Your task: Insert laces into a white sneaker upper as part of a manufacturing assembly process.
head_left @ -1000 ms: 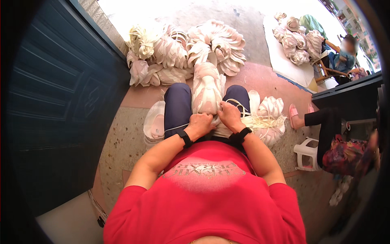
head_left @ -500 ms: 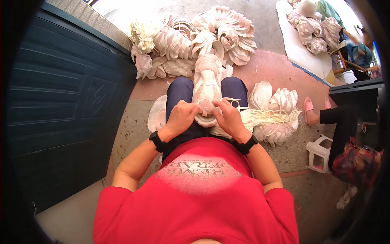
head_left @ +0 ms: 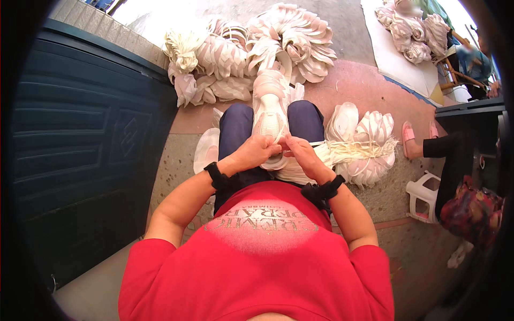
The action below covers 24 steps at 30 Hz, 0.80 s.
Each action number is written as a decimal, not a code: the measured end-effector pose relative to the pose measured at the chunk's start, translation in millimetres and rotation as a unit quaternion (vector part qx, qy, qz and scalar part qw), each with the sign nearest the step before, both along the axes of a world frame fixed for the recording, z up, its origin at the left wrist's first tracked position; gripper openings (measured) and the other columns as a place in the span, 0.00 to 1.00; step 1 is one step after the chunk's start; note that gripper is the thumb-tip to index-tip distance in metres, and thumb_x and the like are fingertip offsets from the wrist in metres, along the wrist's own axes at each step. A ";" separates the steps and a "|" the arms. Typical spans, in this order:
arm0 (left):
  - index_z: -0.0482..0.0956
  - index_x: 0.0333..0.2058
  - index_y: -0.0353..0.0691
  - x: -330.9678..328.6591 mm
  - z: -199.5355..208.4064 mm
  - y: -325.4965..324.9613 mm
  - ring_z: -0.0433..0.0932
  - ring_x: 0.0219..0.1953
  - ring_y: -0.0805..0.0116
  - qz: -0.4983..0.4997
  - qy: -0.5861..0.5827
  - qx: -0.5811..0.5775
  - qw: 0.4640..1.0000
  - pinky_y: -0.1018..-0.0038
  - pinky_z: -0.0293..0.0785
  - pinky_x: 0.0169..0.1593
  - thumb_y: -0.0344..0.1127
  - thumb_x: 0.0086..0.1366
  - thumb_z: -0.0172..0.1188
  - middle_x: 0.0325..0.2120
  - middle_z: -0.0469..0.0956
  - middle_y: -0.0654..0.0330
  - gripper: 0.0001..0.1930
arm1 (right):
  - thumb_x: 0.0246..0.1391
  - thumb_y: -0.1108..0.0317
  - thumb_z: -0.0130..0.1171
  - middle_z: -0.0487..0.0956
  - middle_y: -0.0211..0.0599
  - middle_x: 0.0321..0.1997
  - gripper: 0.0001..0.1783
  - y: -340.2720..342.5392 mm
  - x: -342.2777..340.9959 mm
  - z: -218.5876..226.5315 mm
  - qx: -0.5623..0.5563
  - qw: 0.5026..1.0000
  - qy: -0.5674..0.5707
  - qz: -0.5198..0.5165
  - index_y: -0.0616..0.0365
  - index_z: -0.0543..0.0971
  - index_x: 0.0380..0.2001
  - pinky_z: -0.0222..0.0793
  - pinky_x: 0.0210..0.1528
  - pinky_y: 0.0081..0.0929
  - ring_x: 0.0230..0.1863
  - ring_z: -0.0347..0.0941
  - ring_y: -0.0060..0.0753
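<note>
Pinching the near end of a pale pink-and-white shoe (head_left: 270, 109) with my left hand (head_left: 258, 151): thumb and fingertips are almost meeting there. My right hand (head_left: 303, 154) is bending its fingers at the same end, tips just beside the left's; can't tell how firmly it's gripping, or which part, as the fingers are hiding it. Both palms are facing down and inward. Shoe is lying lengthwise on my lap, running between my dark-trousered thighs (head_left: 234, 124), far end reaching past the knees' front edge.

Pale stacked pieces (head_left: 205, 151) are sitting on the floor just outside my left thigh. Outside the right thigh, a pink-white bundle (head_left: 375, 128) is lying with a hank of cream laces (head_left: 356, 152) running across it toward my lap. Ahead, at the pink floor strip's far edge, a fanned bundle (head_left: 313, 43) is resting against a heap of shoe parts (head_left: 217, 59); the heap's left side is sitting near the blue door (head_left: 69, 139).

More bundles (head_left: 409, 35) are lying toward the far end of a white sheet (head_left: 407, 77). White stool (head_left: 420, 199) is standing to my right, beside a person in pink slippers (head_left: 408, 140).
</note>
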<state>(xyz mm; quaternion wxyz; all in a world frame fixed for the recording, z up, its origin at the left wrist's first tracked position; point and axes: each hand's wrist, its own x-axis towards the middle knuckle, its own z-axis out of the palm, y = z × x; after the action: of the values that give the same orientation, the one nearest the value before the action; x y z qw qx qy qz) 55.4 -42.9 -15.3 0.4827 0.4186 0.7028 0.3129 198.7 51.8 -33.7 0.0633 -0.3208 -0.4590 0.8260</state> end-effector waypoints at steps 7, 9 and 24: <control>0.74 0.28 0.31 11.6 14.5 10.8 0.70 0.22 0.73 -0.019 -0.077 -0.054 0.995 0.75 0.67 0.28 0.41 0.61 0.51 0.17 0.73 0.59 0.15 | 0.55 0.66 0.50 0.75 0.31 0.27 0.10 1.1 -20.3 -0.6 -0.127 0.982 0.057 -0.128 0.62 0.73 0.33 0.67 0.30 0.16 0.25 0.69 0.19; 0.75 0.28 0.31 4.2 19.1 15.4 0.71 0.23 0.73 -0.034 -0.144 -0.139 0.979 0.75 0.68 0.29 0.39 0.61 0.51 0.18 0.73 0.57 0.14 | 0.55 0.67 0.49 0.74 0.30 0.26 0.09 15.7 -22.6 6.7 -0.166 0.969 0.073 -0.168 0.62 0.72 0.35 0.66 0.28 0.16 0.23 0.68 0.18; 0.75 0.24 0.36 -38.2 -44.1 54.1 0.74 0.31 0.53 -0.003 0.343 0.078 0.936 0.63 0.69 0.35 0.35 0.50 0.57 0.25 0.74 0.50 0.08 | 0.47 0.64 0.53 0.75 0.46 0.28 0.11 62.5 -42.1 -35.6 0.471 0.874 -0.102 0.056 0.60 0.78 0.29 0.66 0.35 0.34 0.33 0.71 0.45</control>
<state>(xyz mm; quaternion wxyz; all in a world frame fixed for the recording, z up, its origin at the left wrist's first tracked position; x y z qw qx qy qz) 17.2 11.2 -59.4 0.1788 0.5389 0.7978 0.2029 156.6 114.3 -69.3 0.1137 -0.3095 -0.8151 0.4764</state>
